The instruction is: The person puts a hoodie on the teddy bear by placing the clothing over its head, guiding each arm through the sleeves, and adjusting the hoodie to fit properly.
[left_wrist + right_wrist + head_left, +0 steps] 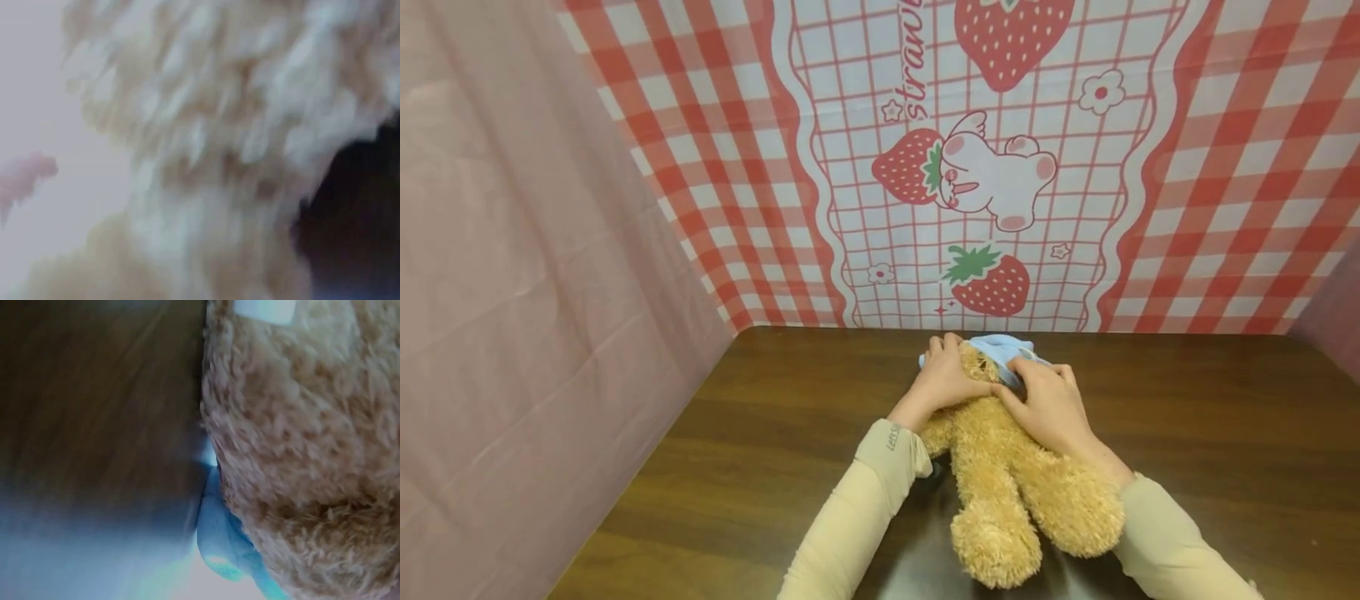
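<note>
A golden-brown teddy bear lies on the wooden table, its legs toward the person. Light blue cloth lies about its head at the far end; whether it is a hat or another garment I cannot tell. My left hand holds the bear's head from the left, with the thumb across its front. From the right, my right hand pinches the cloth beside the head. Blurred fur fills much of the left wrist view. In the right wrist view, the blue cloth shows beside the brown fur.
The dark wooden table runs back to a red-and-white checked curtain printed with strawberries. A pale pink curtain hangs along the left side.
</note>
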The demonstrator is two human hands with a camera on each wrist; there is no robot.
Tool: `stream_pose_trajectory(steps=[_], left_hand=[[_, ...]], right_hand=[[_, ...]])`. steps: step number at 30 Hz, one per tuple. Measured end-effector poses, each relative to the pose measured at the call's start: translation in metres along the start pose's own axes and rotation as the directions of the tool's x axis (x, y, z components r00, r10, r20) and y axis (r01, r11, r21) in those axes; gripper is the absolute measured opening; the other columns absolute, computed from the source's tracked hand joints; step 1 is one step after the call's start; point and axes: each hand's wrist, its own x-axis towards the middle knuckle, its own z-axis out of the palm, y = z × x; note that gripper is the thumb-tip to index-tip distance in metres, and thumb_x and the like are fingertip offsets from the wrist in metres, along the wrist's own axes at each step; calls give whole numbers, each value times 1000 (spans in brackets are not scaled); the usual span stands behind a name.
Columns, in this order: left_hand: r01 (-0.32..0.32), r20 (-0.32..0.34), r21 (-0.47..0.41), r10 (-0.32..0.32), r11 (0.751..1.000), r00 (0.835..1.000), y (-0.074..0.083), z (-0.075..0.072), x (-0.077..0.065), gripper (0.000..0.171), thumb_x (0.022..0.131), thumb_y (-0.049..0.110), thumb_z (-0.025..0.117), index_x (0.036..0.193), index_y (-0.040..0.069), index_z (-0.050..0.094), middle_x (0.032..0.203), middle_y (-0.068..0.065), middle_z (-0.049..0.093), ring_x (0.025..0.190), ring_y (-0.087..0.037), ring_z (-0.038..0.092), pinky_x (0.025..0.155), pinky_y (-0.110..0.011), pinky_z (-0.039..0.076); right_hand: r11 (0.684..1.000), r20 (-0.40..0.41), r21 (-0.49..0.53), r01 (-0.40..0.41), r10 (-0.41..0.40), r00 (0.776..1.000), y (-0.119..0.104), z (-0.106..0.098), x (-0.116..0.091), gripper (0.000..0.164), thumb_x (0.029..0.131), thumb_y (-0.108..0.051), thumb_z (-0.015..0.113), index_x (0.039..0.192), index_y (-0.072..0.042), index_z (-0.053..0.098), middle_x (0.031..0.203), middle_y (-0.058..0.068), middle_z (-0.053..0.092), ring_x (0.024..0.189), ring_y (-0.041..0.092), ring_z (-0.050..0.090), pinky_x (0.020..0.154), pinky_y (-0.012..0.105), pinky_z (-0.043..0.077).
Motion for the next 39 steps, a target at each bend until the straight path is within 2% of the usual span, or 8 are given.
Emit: stream_pose_trajectory(steps=[4,7,14,19,24,28,34,39], left_hand=[[-53,103,-190,73,980,992,-10,-12,-3,82,71,43,74,137,19,31,130,-9,33,119,-25,41,91,-40,42],[-90,81,-238,112,967,990,-13,-13,-5,75,74,34,75,135,19,35,128,-7,36,119,-23,41,94,-40,41],[-179,-92,-123,169,976,981,-12,-2,-8,39,72,32,76,100,16,54,96,3,50,94,-14,45,81,-26,40],[-299,-184,-26,290,954,939,-12,2,-8,33,70,27,78,71,13,48,70,4,41,70,-11,36,75,-23,28],[-361,-218,-8,350,933,911,-13,3,-10,38,70,21,78,64,13,42,64,4,37,67,-11,34,81,-25,27],[-381,-141,-59,371,922,918,-19,1,-11,35,72,17,76,65,13,42,75,3,40,80,-14,36,81,-28,30],[-402,1,-187,410,896,912,-35,-2,-8,24,76,18,73,71,14,50,92,2,38,98,-13,33,87,-26,31],[-358,41,-304,388,883,921,-42,-6,-17,12,81,18,69,84,11,60,97,-1,42,98,-13,38,80,-27,39]], right_hand=[[999,-7,4,-54,54,999,2,-3,-2,27,81,-36,66,83,-12,52,57,-3,44,53,13,38,75,43,27],[998,-24,-19,-61,60,998,4,-2,-3,31,79,-36,68,78,-13,49,53,-5,36,50,12,33,75,44,27],[993,13,-65,-97,98,995,7,-2,-5,31,80,-30,67,68,-14,43,49,-4,36,48,12,33,71,43,27],[992,47,-75,-102,106,993,9,-3,-5,28,80,-22,67,68,-14,43,50,-3,38,50,14,36,74,46,29],[992,55,-103,-79,85,995,10,-7,-3,34,76,-15,69,63,-13,38,50,-2,36,50,16,36,78,48,33],[990,103,-131,-61,75,992,11,-9,-2,34,76,-13,70,62,-12,38,60,4,43,54,20,41,73,45,36],[992,200,-65,-104,115,973,13,-11,0,18,79,-10,66,71,-6,50,109,21,53,76,29,53,59,38,38],[988,270,12,-155,145,952,16,-11,-1,27,82,-9,61,66,-8,38,73,10,45,61,19,37,56,32,30]])
